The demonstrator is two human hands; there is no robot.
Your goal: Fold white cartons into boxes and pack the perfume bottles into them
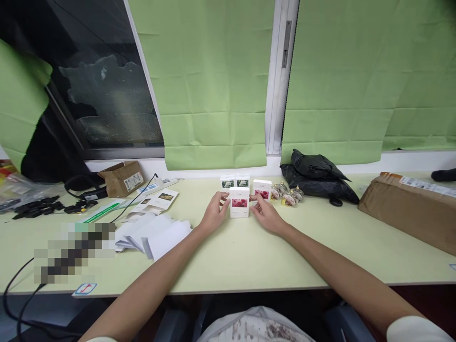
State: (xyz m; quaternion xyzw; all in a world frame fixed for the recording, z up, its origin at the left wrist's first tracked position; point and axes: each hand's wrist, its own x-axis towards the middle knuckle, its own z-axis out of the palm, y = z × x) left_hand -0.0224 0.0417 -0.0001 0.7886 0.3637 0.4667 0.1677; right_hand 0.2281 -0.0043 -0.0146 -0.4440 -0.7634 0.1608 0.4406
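Note:
A small white box with a pink flower picture [240,203] stands upright on the table between my two hands. My left hand [215,211] is closed on its left side, fingertips at the edge. On the opposite side, my right hand [266,213] grips the right edge. Just behind it to the right is another white box with a pink picture [262,186]. Farther back, two white boxes with white flower pictures [235,180] stand side by side. Several small ornate glass bottles with gold caps [289,195] sit right of the boxes.
Black plastic parcels [317,176] lie at the back right, near a large cardboard box [413,209]. On the left are white paper sheets [156,235], flattened printed cartons [160,199], an open brown box [123,179], a power strip [166,183] and black cables. Green curtains [213,85] hang behind.

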